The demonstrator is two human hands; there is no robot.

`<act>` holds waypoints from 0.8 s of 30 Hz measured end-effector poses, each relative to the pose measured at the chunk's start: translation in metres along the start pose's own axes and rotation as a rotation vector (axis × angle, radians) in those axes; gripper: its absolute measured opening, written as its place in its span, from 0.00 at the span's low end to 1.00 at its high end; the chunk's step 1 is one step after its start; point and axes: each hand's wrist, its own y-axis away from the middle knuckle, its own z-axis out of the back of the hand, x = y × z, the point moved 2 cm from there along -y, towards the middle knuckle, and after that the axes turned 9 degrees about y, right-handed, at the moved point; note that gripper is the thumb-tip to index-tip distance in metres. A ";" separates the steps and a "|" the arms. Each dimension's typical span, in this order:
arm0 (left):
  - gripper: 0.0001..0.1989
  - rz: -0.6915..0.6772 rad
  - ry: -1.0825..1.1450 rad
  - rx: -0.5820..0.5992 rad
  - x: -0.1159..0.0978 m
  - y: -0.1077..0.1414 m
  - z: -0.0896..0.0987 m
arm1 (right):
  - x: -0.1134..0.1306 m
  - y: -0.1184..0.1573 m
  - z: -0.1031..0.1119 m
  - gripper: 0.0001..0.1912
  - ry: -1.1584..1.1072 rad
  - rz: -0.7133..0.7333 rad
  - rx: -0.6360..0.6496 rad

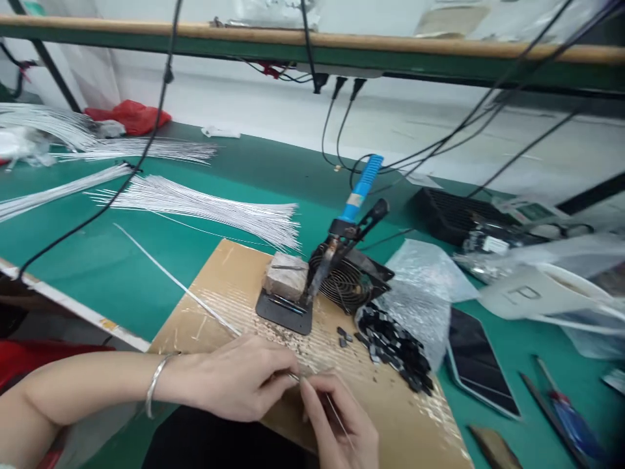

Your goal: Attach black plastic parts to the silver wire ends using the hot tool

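Observation:
My left hand, with a silver bracelet at the wrist, pinches a small thin piece near the bottom centre. Its fingertips nearly meet those of my right hand, which is closed on a thin wire running down across its palm. Both hands are over a cardboard sheet. Just beyond them stands a soldering iron with a blue handle, held in a stand above a pale block on a dark plate. A pile of small black pieces lies to the right.
Bundles of white wires spread over the green table at the left. A phone, a white cup, a screwdriver and plastic bags lie right. Black cables hang from the shelf.

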 end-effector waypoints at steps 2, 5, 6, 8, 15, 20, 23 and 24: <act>0.07 0.093 0.145 0.015 0.003 -0.007 0.002 | 0.001 0.001 0.000 0.18 -0.002 -0.035 0.003; 0.05 0.212 0.375 0.038 0.008 -0.014 0.003 | 0.005 0.001 0.000 0.18 0.000 -0.065 -0.002; 0.05 0.231 0.421 0.051 0.009 -0.016 0.003 | 0.006 0.001 0.001 0.18 0.001 -0.072 -0.006; 0.06 0.244 0.462 0.067 0.012 -0.019 0.001 | 0.008 0.001 0.001 0.17 0.001 -0.085 -0.014; 0.08 0.324 0.603 0.018 0.018 -0.021 -0.003 | 0.011 0.000 0.001 0.15 -0.018 -0.114 -0.019; 0.08 0.324 0.645 0.031 0.016 -0.022 -0.002 | 0.014 -0.001 0.001 0.15 -0.004 -0.115 -0.028; 0.08 0.335 0.623 0.035 0.017 -0.022 -0.001 | 0.015 -0.001 0.000 0.15 0.006 -0.106 -0.051; 0.08 0.340 0.621 0.036 0.017 -0.022 -0.001 | 0.015 -0.001 0.000 0.15 0.012 -0.105 -0.052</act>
